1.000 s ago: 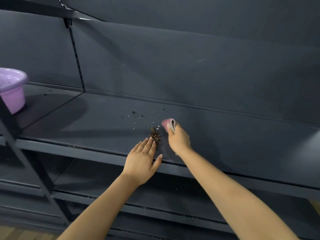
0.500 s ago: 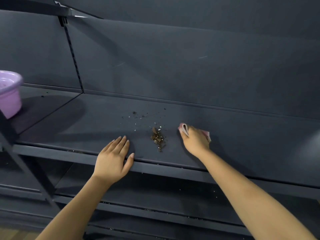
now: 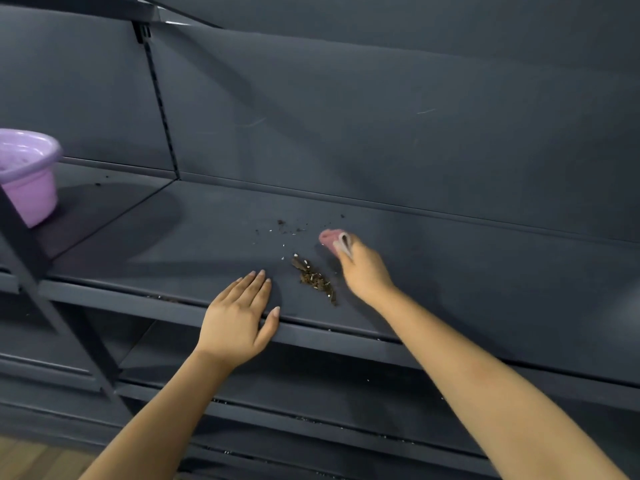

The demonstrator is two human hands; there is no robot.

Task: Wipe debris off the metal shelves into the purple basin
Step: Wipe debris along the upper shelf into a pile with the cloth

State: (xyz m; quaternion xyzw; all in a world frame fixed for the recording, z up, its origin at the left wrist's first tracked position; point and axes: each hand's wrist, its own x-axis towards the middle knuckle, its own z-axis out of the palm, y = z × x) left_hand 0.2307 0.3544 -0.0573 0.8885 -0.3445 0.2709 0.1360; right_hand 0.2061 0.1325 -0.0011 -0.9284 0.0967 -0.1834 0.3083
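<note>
I am holding my left hand (image 3: 239, 323) flat and open at the near edge of the dark metal shelf (image 3: 194, 237), fingers (image 3: 258, 285) straight and together, pointing toward the far side, thumb spread to the right along the shelf's front lip. It is carrying nothing. Whether the palm is pressing on the surface or hanging just above it, I cannot tell.

My right hand (image 3: 363, 271) is gripping a folded pink cloth (image 3: 330, 237), fingers curled round it; the cloth is sticking out past the knuckles on the far side and is blurred. The hand is sitting low over the shelf, just right of the debris.

The main pile of brown debris (image 3: 315, 279) is lying on the shelf between my two hands, in a short streak running from far left to near right, with pale flecks mixed in. It is apart from my left fingertips and just beside my right hand. Looser specks (image 3: 282, 225) are scattered farther back, left of the cloth.

The purple basin (image 3: 29, 181) is standing upright on the neighbouring shelf section at the far left, well apart from the pile, partly cut by the picture edge and partly hidden behind a slanted dark upright (image 3: 20, 244). Something speckled is showing inside it; I cannot identify it.

More crumbs are lying along the front edges of the lower shelves (image 3: 311, 386). A strip of wooden floor (image 3: 34, 459) is showing at the near left.
</note>
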